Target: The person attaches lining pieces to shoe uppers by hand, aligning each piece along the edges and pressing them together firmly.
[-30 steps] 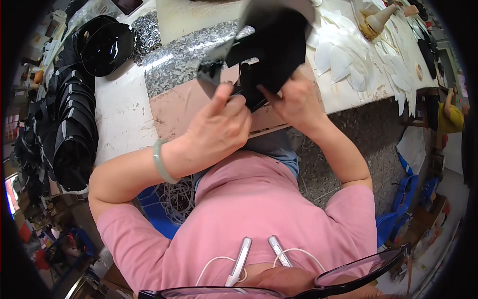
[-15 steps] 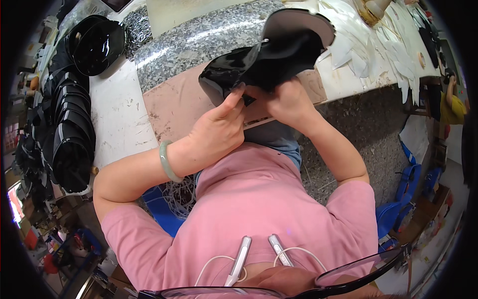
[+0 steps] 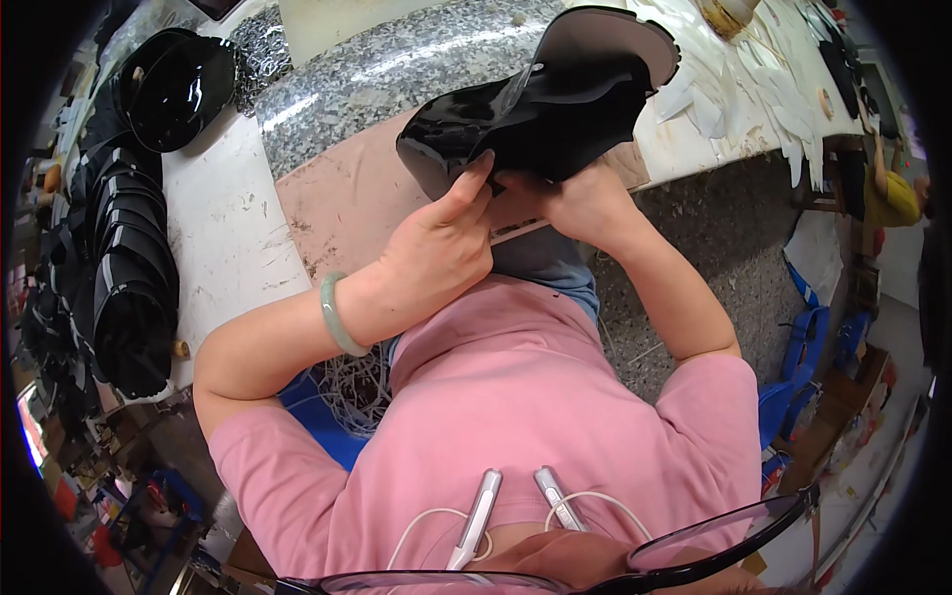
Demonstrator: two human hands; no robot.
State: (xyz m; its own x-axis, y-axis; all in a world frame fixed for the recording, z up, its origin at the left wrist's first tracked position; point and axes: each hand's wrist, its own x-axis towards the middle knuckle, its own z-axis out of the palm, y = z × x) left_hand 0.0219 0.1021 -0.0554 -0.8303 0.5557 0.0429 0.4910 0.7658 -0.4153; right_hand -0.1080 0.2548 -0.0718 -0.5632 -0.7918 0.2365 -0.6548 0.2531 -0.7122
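Observation:
A glossy black boot upper [image 3: 575, 119] with a pale grey lining is held over the near edge of the bench. My left hand [image 3: 443, 236] is closed on its lower left edge, the thumb up against the shiny outer face. The fingers of my right hand [image 3: 592, 206] are curled under the lower edge farther right, mostly hidden by the upper. Both hands are close together, with a small gap between them. Beneath the work lies a pinkish-brown board [image 3: 332, 213], partly covered by my left hand and the upper.
Several black uppers stand in a nested row [image 3: 136, 248] along the bench's left side. Behind the board lies a speckled grey stone slab [image 3: 347, 94]. White scraps [image 3: 709, 104] are heaped at the right, near a tan roll [image 3: 729, 15]. A person in yellow [image 3: 892, 198] is at far right.
The upper has risen and tilted slightly, its flared end moving up and right. My right hand has shifted a little to the right. Both hands keep hold of it.

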